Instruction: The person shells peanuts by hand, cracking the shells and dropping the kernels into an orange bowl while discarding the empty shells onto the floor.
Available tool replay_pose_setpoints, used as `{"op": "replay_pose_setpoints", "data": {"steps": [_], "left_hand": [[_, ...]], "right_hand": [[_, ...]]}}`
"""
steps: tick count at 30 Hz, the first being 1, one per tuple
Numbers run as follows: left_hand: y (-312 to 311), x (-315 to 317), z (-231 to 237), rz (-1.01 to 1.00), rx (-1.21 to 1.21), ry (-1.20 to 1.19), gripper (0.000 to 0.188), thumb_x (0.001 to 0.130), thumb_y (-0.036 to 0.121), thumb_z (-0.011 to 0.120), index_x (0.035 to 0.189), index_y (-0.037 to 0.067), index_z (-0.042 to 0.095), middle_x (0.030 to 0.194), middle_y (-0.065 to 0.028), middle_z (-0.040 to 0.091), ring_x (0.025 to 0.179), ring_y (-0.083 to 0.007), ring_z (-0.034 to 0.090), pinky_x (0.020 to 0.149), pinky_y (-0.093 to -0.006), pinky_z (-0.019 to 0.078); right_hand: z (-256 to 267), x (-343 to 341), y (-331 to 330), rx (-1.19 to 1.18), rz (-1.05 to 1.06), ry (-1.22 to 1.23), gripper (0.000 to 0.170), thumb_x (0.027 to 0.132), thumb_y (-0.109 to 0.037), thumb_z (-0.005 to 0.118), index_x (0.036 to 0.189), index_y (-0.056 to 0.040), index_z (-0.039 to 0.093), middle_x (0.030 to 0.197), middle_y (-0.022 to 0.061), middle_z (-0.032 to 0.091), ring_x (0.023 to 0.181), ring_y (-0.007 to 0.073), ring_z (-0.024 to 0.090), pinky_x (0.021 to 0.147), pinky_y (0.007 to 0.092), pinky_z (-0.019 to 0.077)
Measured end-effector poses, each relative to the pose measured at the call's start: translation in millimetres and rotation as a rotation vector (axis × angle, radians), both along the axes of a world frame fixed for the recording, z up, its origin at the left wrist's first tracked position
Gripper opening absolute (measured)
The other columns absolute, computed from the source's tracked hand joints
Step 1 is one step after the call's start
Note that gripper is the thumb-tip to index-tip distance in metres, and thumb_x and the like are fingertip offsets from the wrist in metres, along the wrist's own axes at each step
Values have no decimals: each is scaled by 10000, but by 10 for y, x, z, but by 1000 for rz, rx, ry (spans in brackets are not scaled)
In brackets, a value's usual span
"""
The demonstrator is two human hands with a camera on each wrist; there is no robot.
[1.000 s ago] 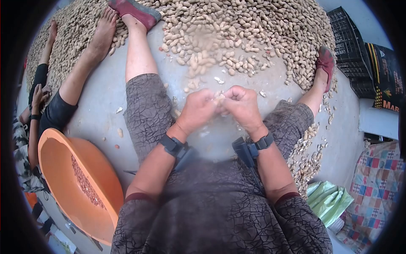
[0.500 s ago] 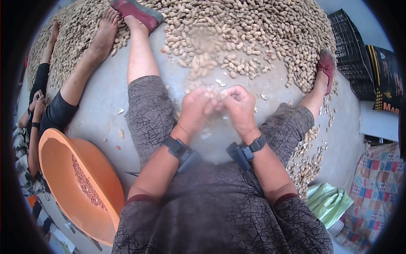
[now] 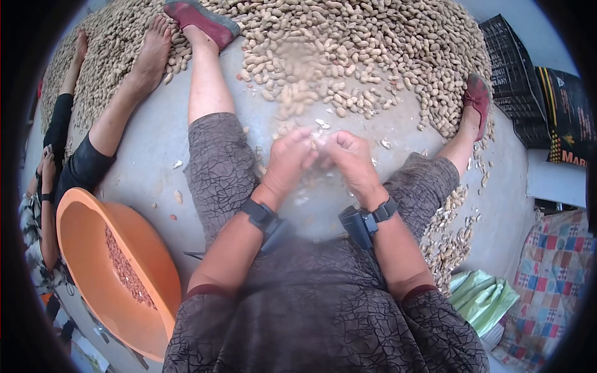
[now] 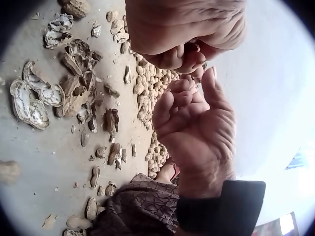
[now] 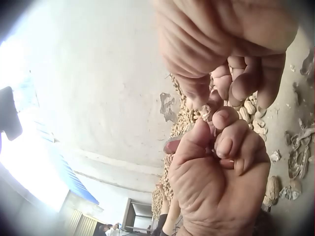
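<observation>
one left hand (image 3: pixel 287 161), one right hand (image 3: pixel 353 163), centre of frame. orange tub (image 3: pixel 140 242), lower left: one. red shoes (image 3: pixel 202 26): two, upper left and upper right. printed black sack (image 3: pixel 569 112), right edge: one. peanuts (image 3: pixel 373 37), upper frame: too many to count.

I hold one peanut (image 5: pixel 205 112) between my left hand (image 3: pixel 289 160) and my right hand (image 3: pixel 352 163). Condition: shell pale tan with whitish patches; blur and covering fingers hide how far it is opened. Position: at the meeting point of both sets of fingertips, raised clear of the floor (image 3: pixel 146 152). Left side: my thumb and forefinger pinch the shell; my remaining fingers curl inward over the palm. One smooth, reddish kernel (image 5: pixel 226 163) sits within this curl, partly covered by the fingers. Right side: my thumb and forefinger pinch the same shell from the opposite side. I cannot determine the exact tilt of the shell.
</observation>
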State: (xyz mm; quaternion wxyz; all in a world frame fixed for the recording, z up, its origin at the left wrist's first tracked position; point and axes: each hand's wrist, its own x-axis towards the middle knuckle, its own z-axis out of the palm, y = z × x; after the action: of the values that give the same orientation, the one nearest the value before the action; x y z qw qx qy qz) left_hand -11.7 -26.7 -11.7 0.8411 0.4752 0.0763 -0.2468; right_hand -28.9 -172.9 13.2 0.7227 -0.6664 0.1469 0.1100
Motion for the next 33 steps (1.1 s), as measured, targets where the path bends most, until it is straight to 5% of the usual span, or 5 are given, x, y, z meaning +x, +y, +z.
{"op": "replay_pose_setpoints", "data": {"steps": [8,15,21,32,33], "left_hand": [[-23,-16,31,-63,330,-282,260,901,140,520,1094,-10,610,824,21,605,732,-48,544,643,-201,454],[-37,-43,-25,-57,476,-448,259,901,133,497,1071,-16,624,781,-24,621,721,-69,558,660,-228,466],[-34,-45,-37,-8,467,-303,230,883,114,448,941,-3,638,740,-26,602,670,-87,555,613,-252,467],[-14,52,-184,-13,-35,188,147,923,166,481,869,59,566,704,3,548,504,-39,452,423,-169,326],[-23,56,-199,-12,-36,188,147,923,166,481,869,59,566,704,3,548,504,-39,452,423,-169,326]], "right_hand": [[40,-4,27,168,7,76,206,854,-218,624,851,-12,610,739,26,624,596,73,541,567,201,436],[44,-19,70,185,6,72,176,856,-192,630,845,-18,609,708,9,601,549,50,510,489,185,424],[88,-43,179,103,-7,70,148,850,-143,619,860,3,594,706,28,595,545,61,517,476,198,445],[-61,-95,232,-56,15,-101,134,842,-106,620,874,21,592,738,33,626,645,81,599,534,227,490],[-93,-90,230,-263,67,-211,144,812,-111,625,862,15,576,724,95,612,630,174,602,540,288,481]]}}
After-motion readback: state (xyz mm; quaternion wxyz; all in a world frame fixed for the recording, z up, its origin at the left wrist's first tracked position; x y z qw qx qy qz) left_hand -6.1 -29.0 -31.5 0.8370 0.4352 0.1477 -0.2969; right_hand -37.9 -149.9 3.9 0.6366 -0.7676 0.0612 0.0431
